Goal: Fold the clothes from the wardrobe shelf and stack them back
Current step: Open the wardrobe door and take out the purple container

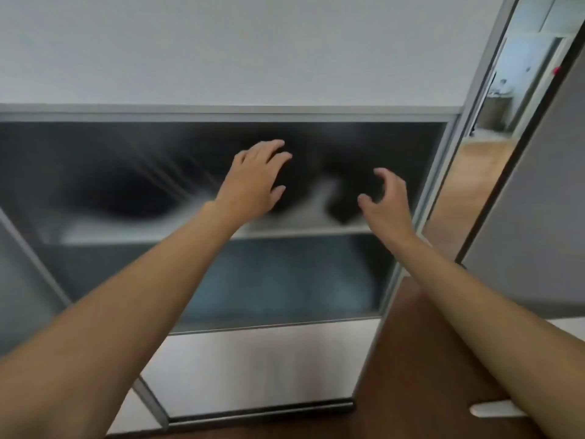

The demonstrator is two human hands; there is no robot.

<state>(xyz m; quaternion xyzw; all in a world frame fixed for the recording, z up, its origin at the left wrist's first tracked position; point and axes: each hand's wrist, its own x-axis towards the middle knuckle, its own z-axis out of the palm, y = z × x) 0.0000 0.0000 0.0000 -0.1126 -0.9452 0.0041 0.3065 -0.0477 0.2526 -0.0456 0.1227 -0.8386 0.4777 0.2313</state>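
Two bare forearms are stretching up and forward from the bottom corners, the left forearm [126, 296] crossing in from the lower left and the right forearm [474, 296] from the lower right. Both are reaching toward the wardrobe [443, 172], which is showing heavy blur.

Left hand [253, 182] is hovering palm-forward with its fingers spread and nearly straight, holding nothing. Its fingertips are overlapping the dark clothes [304, 185]; whether they are touching the cloth I cannot tell. Right hand [384, 198] is sitting a little lower and to the right, near the wardrobe's right frame. Its fingers are curling loosely and its thumb is standing apart from them, with nothing in between.

Dark clothes are lying on the shelf [300, 231], bunched between and behind the two hands, and a pale patch is showing in the middle of them. Below the shelf, blue cloth [278, 280] is filling the lower compartment, too smeared to make out further.

Above the wardrobe opening a white panel [253, 42] is spanning the width. To the right, a narrow strip [493, 122] is showing a bright room with a wooden floor. Brown floor [411, 375] is showing beneath the right forearm, with a white object [487, 410] lying on it.
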